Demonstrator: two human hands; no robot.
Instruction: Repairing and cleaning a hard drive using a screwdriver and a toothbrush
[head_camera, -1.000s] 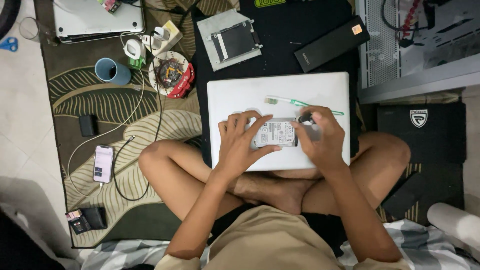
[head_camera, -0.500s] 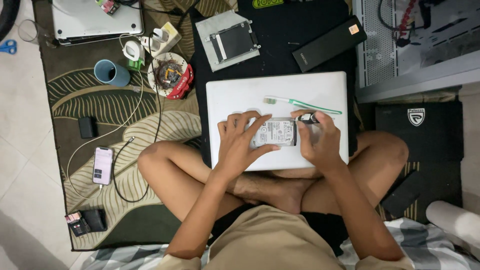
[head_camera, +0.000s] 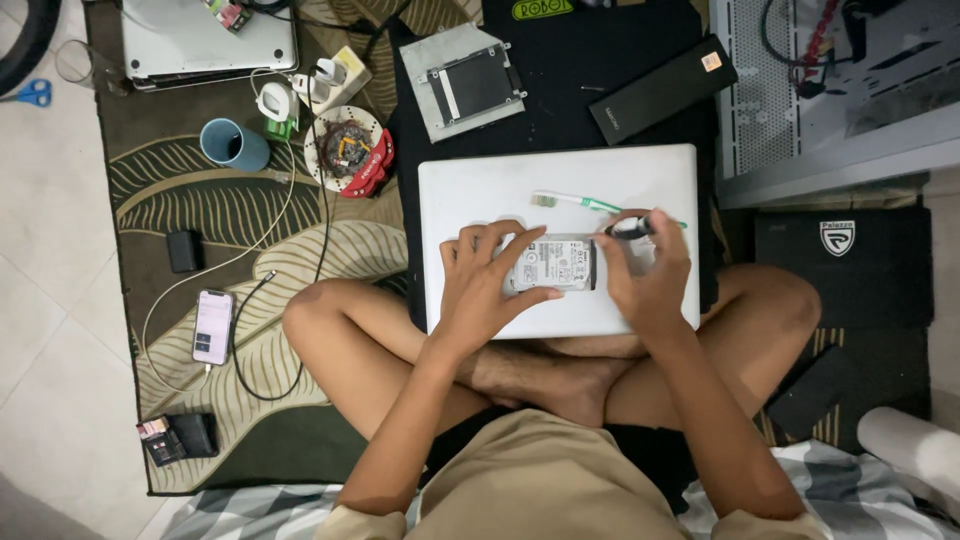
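A closed white laptop (head_camera: 500, 185) rests across my crossed legs. On its lid lies a small silver hard drive (head_camera: 560, 265). My left hand (head_camera: 485, 275) holds the drive steady, fingers spread over its left side. My right hand (head_camera: 645, 270) grips a screwdriver with a black handle (head_camera: 628, 229) at the drive's upper right corner. A green and white toothbrush (head_camera: 580, 203) lies on the lid just beyond the drive.
On the black mat beyond the laptop sit a drive caddy on a grey panel (head_camera: 470, 80) and a black rectangular case (head_camera: 660, 90). To the left on the leaf-patterned rug are a blue mug (head_camera: 232, 145), a round screw tray (head_camera: 345, 150), a phone (head_camera: 212, 327) on a cable, and another laptop (head_camera: 205, 40).
My right hand has lifted slightly and shifted the screwdriver up to the drive's upper right corner. My left hand stays on the drive.
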